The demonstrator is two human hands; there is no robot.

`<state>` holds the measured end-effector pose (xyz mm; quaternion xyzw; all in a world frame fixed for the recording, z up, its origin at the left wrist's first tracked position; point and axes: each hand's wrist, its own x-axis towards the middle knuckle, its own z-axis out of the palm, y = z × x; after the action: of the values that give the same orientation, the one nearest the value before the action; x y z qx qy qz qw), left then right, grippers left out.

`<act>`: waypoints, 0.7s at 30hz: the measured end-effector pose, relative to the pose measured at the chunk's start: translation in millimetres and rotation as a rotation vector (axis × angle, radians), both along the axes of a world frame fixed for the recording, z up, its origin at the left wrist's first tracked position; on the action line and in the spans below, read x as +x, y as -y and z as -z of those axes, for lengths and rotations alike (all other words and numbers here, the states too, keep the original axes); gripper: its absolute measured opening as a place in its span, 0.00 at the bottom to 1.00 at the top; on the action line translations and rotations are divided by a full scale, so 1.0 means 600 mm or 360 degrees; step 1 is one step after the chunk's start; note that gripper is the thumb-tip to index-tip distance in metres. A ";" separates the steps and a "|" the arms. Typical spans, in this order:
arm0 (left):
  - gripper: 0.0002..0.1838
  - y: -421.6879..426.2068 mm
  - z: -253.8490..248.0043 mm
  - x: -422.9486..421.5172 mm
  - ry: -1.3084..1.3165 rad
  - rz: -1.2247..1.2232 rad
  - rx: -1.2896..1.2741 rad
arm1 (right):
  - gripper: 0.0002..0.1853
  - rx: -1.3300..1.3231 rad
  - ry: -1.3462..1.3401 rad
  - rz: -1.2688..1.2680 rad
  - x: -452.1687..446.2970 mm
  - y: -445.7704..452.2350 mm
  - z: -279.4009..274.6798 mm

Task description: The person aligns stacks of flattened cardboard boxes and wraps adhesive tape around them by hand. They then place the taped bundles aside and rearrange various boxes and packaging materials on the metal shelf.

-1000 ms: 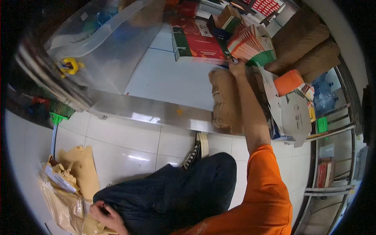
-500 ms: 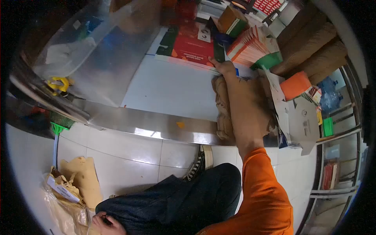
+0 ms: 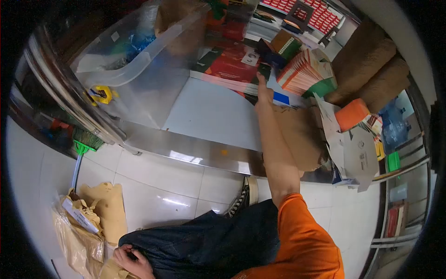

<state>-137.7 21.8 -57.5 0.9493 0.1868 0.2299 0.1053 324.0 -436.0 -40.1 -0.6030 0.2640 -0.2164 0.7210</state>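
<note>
My right hand reaches across the low white surface and is closed on the near right corner of a stack of red and green books. One digit lies on the top cover; the others are partly hidden. Just right of that hand is a blue strip. Brown wrapping paper lies under and beside my right forearm. My left hand rests by my knee, its fingers loosely curled and apart from the thumb, with nothing visible in it.
Left of the books stands a clear plastic bin with a yellow latch. Fanned orange-white booklets, brown rolls and an opened white carton are on the right. Brown paper packaging and a green broom are at left.
The red and green books have shifted left and away from the booklets along with my right hand, and more of the blue strip shows. The view has shifted too. My left hand stays by my knee.
</note>
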 end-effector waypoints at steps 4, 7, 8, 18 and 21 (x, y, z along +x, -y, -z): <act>0.18 0.001 -0.003 0.005 0.0004 0.0036 -0.0060 | 0.51 0.0264 0.0190 -0.0094 -0.004 -0.003 0.004; 0.17 -0.006 0.006 0.000 0.0018 0.0024 -0.0050 | 0.43 0.0385 -0.0014 -0.0017 -0.024 -0.015 -0.022; 0.16 -0.010 0.010 -0.001 0.0033 0.0022 -0.0043 | 0.41 0.0393 -0.0056 -0.0009 -0.025 -0.015 -0.025; 0.14 -0.003 0.004 0.004 0.0043 0.0003 -0.0086 | 0.25 0.0073 0.0114 0.0175 0.017 0.023 0.064; 0.10 0.005 -0.009 0.005 0.0019 -0.0052 -0.0120 | 0.20 0.0253 0.0169 0.0188 0.038 0.017 0.073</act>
<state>-134.6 18.8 -52.1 0.9401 0.2100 0.2302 0.1383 346.5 -446.2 -84.1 -0.5149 0.2768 -0.2687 0.7655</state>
